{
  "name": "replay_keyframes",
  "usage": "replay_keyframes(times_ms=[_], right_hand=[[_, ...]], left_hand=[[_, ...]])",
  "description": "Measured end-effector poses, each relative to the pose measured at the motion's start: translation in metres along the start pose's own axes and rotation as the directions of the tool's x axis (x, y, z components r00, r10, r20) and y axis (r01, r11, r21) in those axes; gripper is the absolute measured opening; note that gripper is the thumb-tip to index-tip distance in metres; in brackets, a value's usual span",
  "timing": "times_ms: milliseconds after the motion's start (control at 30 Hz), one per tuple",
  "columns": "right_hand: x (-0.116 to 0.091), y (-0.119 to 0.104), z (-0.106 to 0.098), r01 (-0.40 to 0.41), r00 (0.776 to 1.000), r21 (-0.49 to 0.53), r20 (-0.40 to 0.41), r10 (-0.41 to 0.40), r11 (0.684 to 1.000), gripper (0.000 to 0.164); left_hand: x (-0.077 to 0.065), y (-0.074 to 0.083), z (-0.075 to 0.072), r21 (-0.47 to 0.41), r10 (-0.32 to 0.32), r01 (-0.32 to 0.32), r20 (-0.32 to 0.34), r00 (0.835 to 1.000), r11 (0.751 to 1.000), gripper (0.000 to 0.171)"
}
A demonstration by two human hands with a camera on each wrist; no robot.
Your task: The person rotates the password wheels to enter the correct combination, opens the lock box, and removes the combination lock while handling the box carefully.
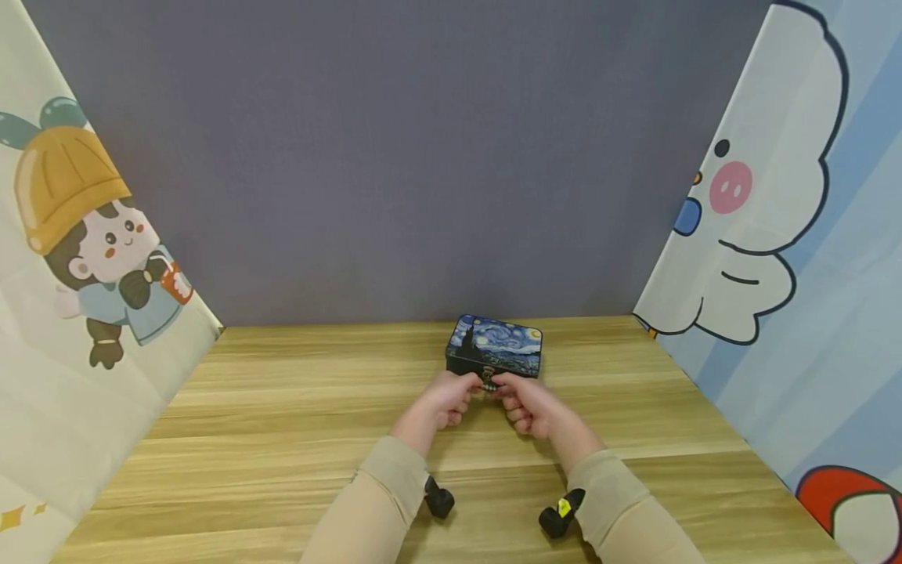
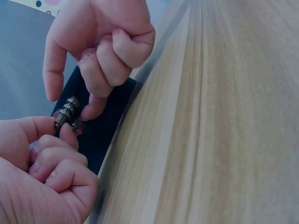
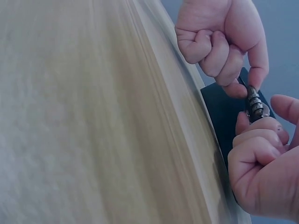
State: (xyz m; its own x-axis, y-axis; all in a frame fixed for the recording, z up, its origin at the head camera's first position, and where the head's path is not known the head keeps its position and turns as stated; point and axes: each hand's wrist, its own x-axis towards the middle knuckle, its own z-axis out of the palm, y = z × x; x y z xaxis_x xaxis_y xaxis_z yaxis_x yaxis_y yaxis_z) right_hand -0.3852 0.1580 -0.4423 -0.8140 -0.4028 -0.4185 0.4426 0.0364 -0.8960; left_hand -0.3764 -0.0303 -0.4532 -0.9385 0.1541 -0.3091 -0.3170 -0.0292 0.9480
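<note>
A small dark box (image 1: 503,345) with a swirling blue night-sky picture on its lid sits at the back of the table. At its front, below the metal clasp (image 1: 488,371), is a small bronze combination padlock (image 2: 67,112) with ridged number rings. My left hand (image 1: 451,398) pinches one end of the padlock between thumb and forefinger, its other fingers curled in. My right hand (image 1: 530,404) is at the other end. Its thumb and forefinger stand apart on either side of the padlock (image 3: 254,103), with a gap at the thumb; its remaining fingers are folded.
The wood-grain table (image 1: 296,423) stretches left, right and in front of the box. A grey panel (image 1: 423,172) rises just behind it. Cartoon-printed side walls flank the table. Black wrist cameras (image 1: 438,499) are strapped at both sleeves.
</note>
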Motion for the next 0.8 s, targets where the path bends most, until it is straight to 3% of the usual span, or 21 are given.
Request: replay_keyframes(times_ms=[300,800], right_hand=[[0.0023,0.0008,0.0084,0.030,0.999,0.011,-0.031,-0.030,0.999,0.025],[0.0076,0.0026,0.0105,0.039,0.999,0.017,-0.026,-0.038,0.999,0.024]], left_hand=[[0.0005,-0.0013,-0.0002,-0.004,-0.005,0.005,-0.011,1.000,1.000,0.018],[0.0042,-0.0018,0.0014,0.011,-0.020,0.021,-0.022,1.000,1.000,0.018]])
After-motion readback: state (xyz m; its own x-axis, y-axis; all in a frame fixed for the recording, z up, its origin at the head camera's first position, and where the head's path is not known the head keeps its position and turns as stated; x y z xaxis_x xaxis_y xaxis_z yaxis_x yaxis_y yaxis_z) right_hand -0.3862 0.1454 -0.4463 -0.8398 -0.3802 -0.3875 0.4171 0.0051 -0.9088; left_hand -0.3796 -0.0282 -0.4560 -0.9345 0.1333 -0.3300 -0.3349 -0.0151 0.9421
